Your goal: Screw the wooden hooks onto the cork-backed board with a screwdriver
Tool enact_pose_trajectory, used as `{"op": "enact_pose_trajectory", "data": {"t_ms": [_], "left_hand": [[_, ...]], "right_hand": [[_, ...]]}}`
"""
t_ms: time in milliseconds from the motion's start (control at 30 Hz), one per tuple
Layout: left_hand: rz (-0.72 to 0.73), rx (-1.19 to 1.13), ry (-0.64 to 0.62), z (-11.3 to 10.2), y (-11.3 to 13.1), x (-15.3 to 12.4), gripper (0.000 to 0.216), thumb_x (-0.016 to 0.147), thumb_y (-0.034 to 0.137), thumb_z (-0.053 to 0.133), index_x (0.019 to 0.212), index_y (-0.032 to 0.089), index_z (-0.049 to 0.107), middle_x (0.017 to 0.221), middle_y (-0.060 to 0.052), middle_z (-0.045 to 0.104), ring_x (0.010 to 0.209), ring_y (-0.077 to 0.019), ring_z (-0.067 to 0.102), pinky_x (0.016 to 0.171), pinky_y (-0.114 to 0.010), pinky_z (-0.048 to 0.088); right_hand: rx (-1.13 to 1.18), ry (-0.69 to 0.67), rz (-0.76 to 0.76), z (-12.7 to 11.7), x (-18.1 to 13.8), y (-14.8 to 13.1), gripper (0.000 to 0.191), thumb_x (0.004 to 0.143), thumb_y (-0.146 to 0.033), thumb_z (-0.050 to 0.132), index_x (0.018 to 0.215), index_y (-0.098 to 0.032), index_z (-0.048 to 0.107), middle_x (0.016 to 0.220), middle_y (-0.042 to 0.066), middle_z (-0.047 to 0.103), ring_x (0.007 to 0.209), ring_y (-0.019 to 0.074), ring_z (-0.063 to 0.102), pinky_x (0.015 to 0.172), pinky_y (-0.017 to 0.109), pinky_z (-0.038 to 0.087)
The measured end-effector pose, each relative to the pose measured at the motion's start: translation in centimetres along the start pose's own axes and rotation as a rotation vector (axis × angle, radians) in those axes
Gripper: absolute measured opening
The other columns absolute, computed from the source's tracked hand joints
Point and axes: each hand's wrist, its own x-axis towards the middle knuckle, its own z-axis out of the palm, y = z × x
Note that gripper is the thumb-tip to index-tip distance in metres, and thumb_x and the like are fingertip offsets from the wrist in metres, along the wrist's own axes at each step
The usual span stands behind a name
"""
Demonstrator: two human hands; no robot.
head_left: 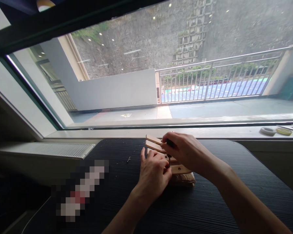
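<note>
A slatted wooden piece (pixel 179 169) with light slats and round holes rests on a brown, shiny bundle (pixel 185 179) on the table. My right hand (pixel 183 148) is closed around the black handle of a screwdriver (pixel 169 159), held upright with its shaft pointing down at a slat. My left hand (pixel 155 169) lies curled over the near left side of the slats, gripping them. Its thumb and forefinger come together beside the screwdriver's tip. The tip itself and any screw under it are hidden by these fingers.
The dark table (pixel 117 201) stands against a windowsill (pixel 127 132). Left of my hands lies a small screw (pixel 128 159); farther left is a blurred-out item (pixel 83 191). Tape rolls (pixel 268 131) sit on the sill at right. A white vented radiator (pixel 61 150) adjoins the table's left.
</note>
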Motion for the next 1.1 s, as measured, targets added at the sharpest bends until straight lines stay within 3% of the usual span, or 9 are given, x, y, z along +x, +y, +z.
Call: {"op": "enact_pose_trajectory", "data": {"t_ms": [167, 333, 467, 533, 633, 767, 900, 1100], "left_hand": [[0.0, -0.011, -0.004, 0.0, 0.0, 0.1, 0.014, 0.079, 0.027, 0.061, 0.066, 0.022, 0.063, 0.085, 0.002, 0.065, 0.098, -0.0211, 0.049, 0.109, -0.054, 0.009], [-0.001, -0.016, -0.011, 0.0, 0.0, 0.2, 0.008, 0.08, 0.028, 0.061, 0.082, 0.027, 0.069, 0.096, 0.0, 0.066, 0.104, -0.0235, 0.048, 0.108, -0.056, 0.008], [0.001, -0.016, -0.011, 0.0, -0.1, 0.2, 0.015, 0.08, 0.027, 0.061, 0.093, 0.029, 0.067, 0.098, 0.0, 0.066, 0.106, -0.0238, 0.047, 0.109, -0.055, 0.01], [0.002, -0.018, -0.007, 0.0, -0.1, 0.1, 0.014, 0.08, 0.027, 0.061, 0.092, 0.028, 0.068, 0.099, -0.001, 0.066, 0.106, -0.0236, 0.047, 0.109, -0.055, 0.011], [0.003, -0.011, -0.005, 0.0, -0.1, 0.1, 0.009, 0.08, 0.027, 0.061, 0.084, 0.028, 0.069, 0.099, 0.0, 0.066, 0.105, -0.024, 0.047, 0.108, -0.056, 0.01], [-0.006, 0.002, -0.006, 0.1, 0.0, 0.1, 0.007, 0.079, 0.026, 0.062, 0.08, 0.027, 0.069, 0.096, -0.001, 0.066, 0.104, -0.0239, 0.048, 0.108, -0.055, 0.01], [-0.012, -0.008, -0.015, 0.0, 0.0, 0.1, 0.008, 0.079, 0.027, 0.062, 0.076, 0.026, 0.069, 0.093, -0.001, 0.066, 0.103, -0.0241, 0.048, 0.108, -0.055, 0.009], [0.002, -0.01, -0.001, 0.1, 0.0, 0.1, 0.009, 0.079, 0.024, 0.061, 0.083, 0.027, 0.068, 0.096, 0.0, 0.066, 0.103, -0.0229, 0.048, 0.108, -0.055, 0.011]], "right_hand": [[-0.02, 0.026, 0.001, 0.6, 0.1, -0.1, 0.014, 0.088, -0.028, 0.048, 0.084, -0.018, 0.058, 0.071, 0.0, 0.06, 0.058, 0.0098, 0.048, 0.054, 0.022, 0.029], [-0.047, 0.029, -0.052, 0.8, -0.1, -0.8, 0.013, 0.086, -0.03, 0.051, 0.083, -0.019, 0.058, 0.07, 0.0, 0.06, 0.059, 0.0105, 0.048, 0.054, 0.023, 0.028], [-0.003, -0.015, -0.066, -0.1, -0.6, -1.1, 0.019, 0.082, -0.03, 0.055, 0.099, -0.022, 0.061, 0.083, 0.001, 0.065, 0.064, 0.0115, 0.053, 0.057, 0.023, 0.032], [0.021, -0.017, -0.073, -0.5, -0.8, -1.1, 0.027, 0.081, -0.023, 0.054, 0.108, -0.024, 0.06, 0.089, 0.001, 0.066, 0.067, 0.0111, 0.055, 0.06, 0.023, 0.034], [0.017, -0.036, -0.087, -0.5, -0.7, -1.0, 0.024, 0.083, -0.018, 0.05, 0.102, -0.025, 0.063, 0.078, -0.002, 0.066, 0.06, 0.0091, 0.053, 0.058, 0.022, 0.032], [-0.032, 0.001, -0.059, 0.5, -0.2, -0.6, 0.013, 0.086, -0.027, 0.051, 0.089, -0.023, 0.063, 0.066, -0.003, 0.062, 0.056, 0.0091, 0.05, 0.055, 0.022, 0.029], [-0.107, 0.031, -0.011, 1.2, 0.1, -0.3, 0.016, 0.086, -0.034, 0.051, 0.087, -0.021, 0.06, 0.065, -0.002, 0.061, 0.056, 0.0111, 0.05, 0.054, 0.023, 0.027], [-0.039, -0.005, -0.047, 0.2, -0.4, -0.5, 0.031, 0.082, -0.027, 0.053, 0.113, -0.024, 0.056, 0.081, -0.001, 0.066, 0.063, 0.012, 0.056, 0.058, 0.023, 0.033]]}}
